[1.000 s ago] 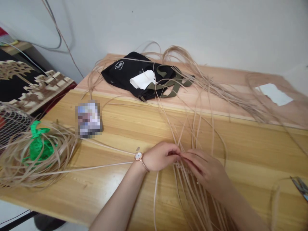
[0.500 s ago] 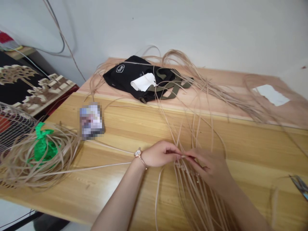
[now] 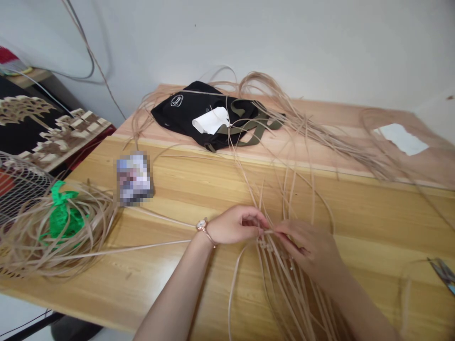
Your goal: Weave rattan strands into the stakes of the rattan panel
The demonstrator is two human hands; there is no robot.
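Several long tan rattan strips (image 3: 284,289) fan out over the wooden table (image 3: 199,189), crossing in a small woven patch (image 3: 267,245) near the middle. My left hand (image 3: 237,224), with a watch on its wrist, pinches a strip at the top of that patch. My right hand (image 3: 308,250) lies on the strips just to the right, its fingertips meeting the left hand's and gripping the same strip. More strip ends run away toward the far side of the table.
A black bag (image 3: 206,113) with white paper on it lies at the back. A coil of strips tied with green string (image 3: 60,222) sits at the left edge, a small blurred packet (image 3: 134,177) beside it. Scissors (image 3: 442,272) lie at the right; white paper (image 3: 403,139) far right.
My hands have stayed at the woven patch; the fingers shifted a little as they work a strip. A loose strip below my left hand has bowed outward.
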